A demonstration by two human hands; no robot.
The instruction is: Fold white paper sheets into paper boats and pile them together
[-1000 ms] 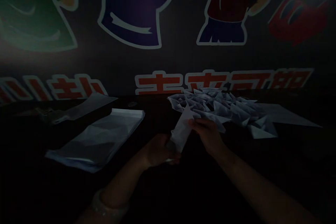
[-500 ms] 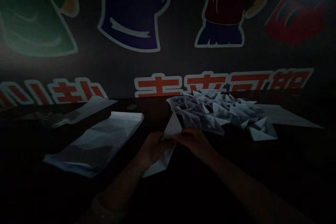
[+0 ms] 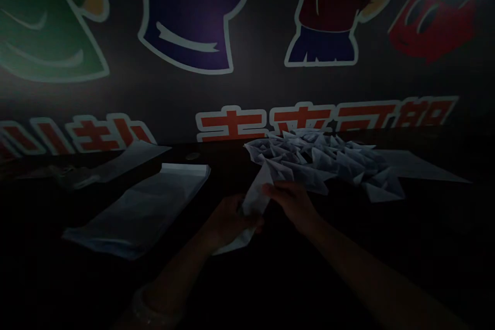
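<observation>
In very dim light, my left hand and my right hand both grip one folded white sheet of paper over a dark table. The left hand pinches its lower part, and a corner of the sheet sticks out below that hand. Fingers of the right hand close on the upper right edge. The paper's pointed top rises toward a pile of folded paper shapes just behind it. A pale bracelet circles my left wrist.
A stack of flat white sheets lies to the left. Another loose sheet rests farther back left, and a flat sheet lies right of the pile. A wall with cartoon figures and red lettering stands behind the table.
The paper's lower part has swung out below my left hand, and both hands have drawn closer together on it. The view has shifted slightly.
</observation>
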